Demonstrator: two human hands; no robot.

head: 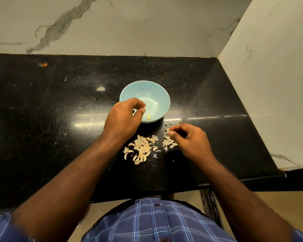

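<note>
A light blue bowl (pixel 157 95) stands on the black counter (pixel 59 105). One small peeled garlic clove (pixel 148 117) lies inside it near the front wall. My left hand (pixel 124 119) hovers over the bowl's near-left rim, its fingers loosely curled, with nothing visible between them. A heap of unpeeled garlic cloves (pixel 141 150) lies in front of the bowl. To its right is a smaller heap of papery garlic skins (pixel 167 143). My right hand (pixel 189 138) is just above that heap, thumb and fingertips pinching a bit of garlic skin.
Marble walls rise behind the counter (pixel 147 28) and along its right side (pixel 269 84). The counter's front edge (pixel 164 193) runs just before my checked shirt. Small skin flakes lie scattered round the heaps. An orange stain (pixel 43 64) marks the far left.
</note>
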